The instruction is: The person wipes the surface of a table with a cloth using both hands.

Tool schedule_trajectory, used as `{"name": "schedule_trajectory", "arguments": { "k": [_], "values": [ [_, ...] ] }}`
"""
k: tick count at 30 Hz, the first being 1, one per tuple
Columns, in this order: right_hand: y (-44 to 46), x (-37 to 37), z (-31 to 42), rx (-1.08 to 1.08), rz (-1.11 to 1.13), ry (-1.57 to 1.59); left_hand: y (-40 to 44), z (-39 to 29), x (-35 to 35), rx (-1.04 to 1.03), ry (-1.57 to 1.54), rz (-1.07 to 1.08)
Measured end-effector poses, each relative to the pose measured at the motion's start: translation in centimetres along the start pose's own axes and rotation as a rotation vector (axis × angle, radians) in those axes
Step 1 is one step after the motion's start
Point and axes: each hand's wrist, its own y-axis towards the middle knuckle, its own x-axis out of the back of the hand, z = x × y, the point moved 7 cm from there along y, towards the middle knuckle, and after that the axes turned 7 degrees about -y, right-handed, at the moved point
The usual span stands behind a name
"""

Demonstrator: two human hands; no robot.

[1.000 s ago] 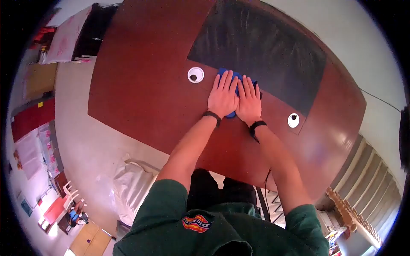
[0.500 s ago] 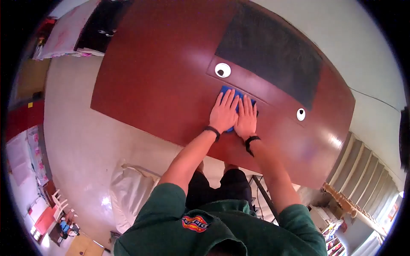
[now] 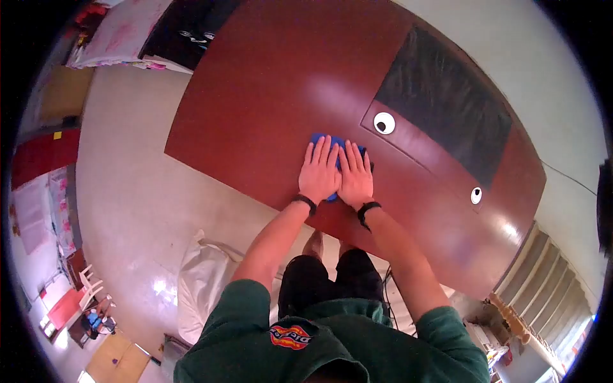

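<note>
A folded blue cloth [image 3: 319,138] lies flat on a glossy red-brown desk [image 3: 268,96]. Both palms press down on it side by side, with the thumbs close together. My left hand [image 3: 319,175] has its fingers stretched out over the cloth's left part. Beside it, my right hand [image 3: 356,175] rests flat with straight fingers on the right part. Most of the cloth is hidden under the hands; its blue edge shows above the fingertips and a little between the wrists. A dark band is on each wrist.
A black panel [image 3: 440,102] is set into the desk's far right part. Two white round grommets [image 3: 384,123] with dark openings sit along its near side. A black item [image 3: 185,35] stands beyond the left edge. A cream covered seat [image 3: 204,281] is below, near my legs.
Both hands and the cloth have slid left across the desk, away from the grommet. The camera view has also shifted, so the desk appears further right.
</note>
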Motion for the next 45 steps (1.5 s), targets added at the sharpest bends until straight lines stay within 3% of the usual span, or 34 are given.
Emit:
{"name": "schedule_trajectory", "arguments": {
  "k": [15, 26, 37, 45],
  "values": [
    [17.2, 0.9, -4.3, 0.090, -0.112, 0.048, 15.8, 6.9, 2.2, 0.074, 0.084, 0.037],
    [22.9, 0.1, -5.4, 0.080, -0.077, -0.047, 20.9, 9.5, 3.7, 0.035, 0.039, -0.073],
    [21.3, -0.3, -4.1, 0.036, -0.063, -0.118, 18.7, 9.1, 4.3, 0.025, 0.027, -0.098],
    [11.4, -2.3, 9.9, 0.013, 0.121, -0.175, 2.4, 13.2, 7.0, 0.030, 0.001, 0.028]
  ]
}}
